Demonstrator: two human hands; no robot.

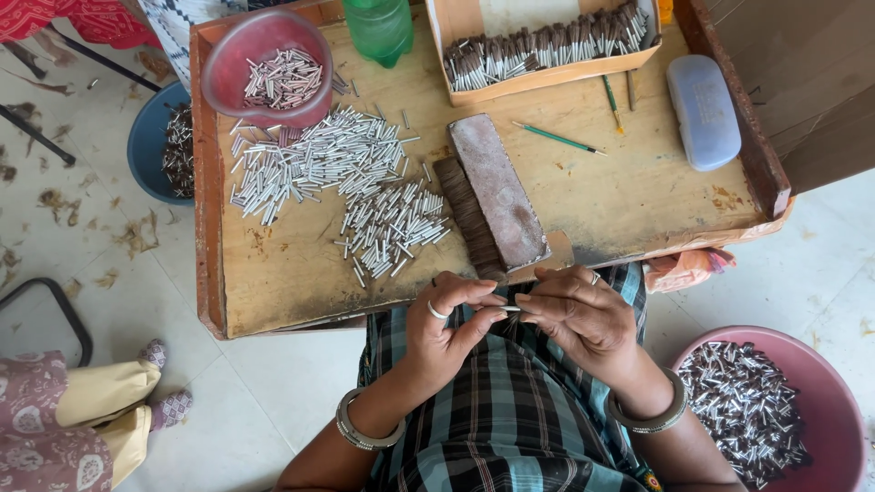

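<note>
A wooden tray (273,273) sits over a tiled floor. The left hand (451,323) and right hand (583,314) pinch one small metal tube (509,309) between their fingertips, above the lap. By my judgement much remains: loose tubes (337,173) cover the tray, while a pink basin (820,401) beside the right arm already holds many.

A wooden desk (301,273) carries loose metal tubes (342,182), a pink bowl (264,64), a brush (488,196), a green bottle (378,27), a cardboard tray (547,77), pencils (558,138) and a blue case (703,111).
</note>
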